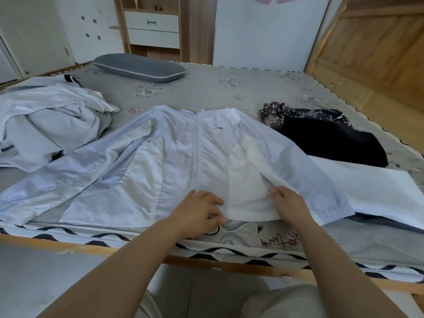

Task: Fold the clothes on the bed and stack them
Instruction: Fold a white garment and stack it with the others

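Both hands are down at the near hem of the white zip jacket (179, 157), which lies front-up across the bed (229, 88), sleeves spread out to either side. The left hand (199, 212) has its fingers (216, 218) curled under the hem just beside the bottom of the zip, pinching the cloth. The right hand (290, 206) presses its fingertips (275, 191) on the edge of the right front panel, fingers fairly straight; whether the thumb grips underneath, I cannot tell.

Between the two hands sits a paler pocket lining (247, 180), showing through and a bit rumpled. To my eye, this is the smoothing step before the fold: pull the hem taut and level, flatten that pocket, get the zip line straight, then bring the sleeves in.

Beyond the right fingertips, the right sleeve (316, 180) runs over a flat white sheet of fabric (378, 191), so lifting that sleeve could drag the piece with it. Further off the same side, a dark patterned garment (328, 131) lies heaped. Away past the left fingers, a crumpled pale garment (46, 125) touches the left sleeve (68, 175), crowding the room to fold. Farthest out, a grey pillow (140, 67) rests near the head of the bed.
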